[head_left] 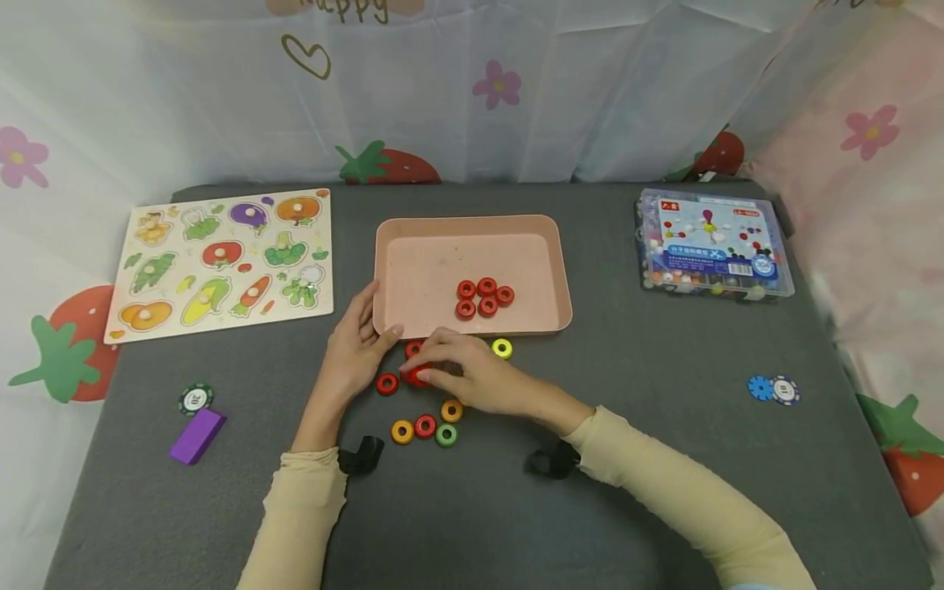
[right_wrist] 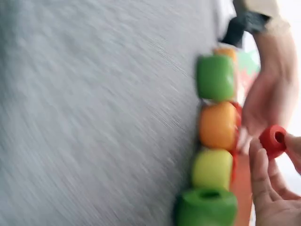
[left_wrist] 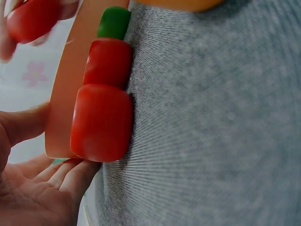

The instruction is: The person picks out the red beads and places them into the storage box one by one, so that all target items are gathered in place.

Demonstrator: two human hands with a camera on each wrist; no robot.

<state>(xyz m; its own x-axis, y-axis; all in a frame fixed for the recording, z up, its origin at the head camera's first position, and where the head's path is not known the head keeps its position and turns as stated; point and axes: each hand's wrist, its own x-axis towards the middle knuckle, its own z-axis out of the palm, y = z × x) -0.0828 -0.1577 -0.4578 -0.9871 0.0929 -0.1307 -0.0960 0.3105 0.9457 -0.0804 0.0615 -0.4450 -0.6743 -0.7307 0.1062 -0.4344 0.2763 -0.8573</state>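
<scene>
At the front left corner of the pink tray (head_left: pixel 420 262), my left hand (head_left: pixel 352 354) grips the rim, thumb on the front side and fingers along the left side. My right hand (head_left: pixel 475 375) pinches a red ring bead (right_wrist: pixel 273 141) between thumb and fingertips, lifted off the table in front of the tray. Inside the tray, several red beads (head_left: pixel 487 287) lie grouped toward the front. Another red bead (head_left: pixel 387 383) rests on the table beside the left wrist. A yellow bead (head_left: pixel 502 348) sits just by the tray's front edge.
Nearer the front lie orange (head_left: pixel 402 433), red (head_left: pixel 425 426) and green beads (head_left: pixel 446 435). A vegetable puzzle board (head_left: pixel 243 274) is at the back left, a clear plastic case (head_left: pixel 714 246) at the back right. A purple block (head_left: pixel 197 436) and poker chips (head_left: pixel 785 391) lie toward the sides.
</scene>
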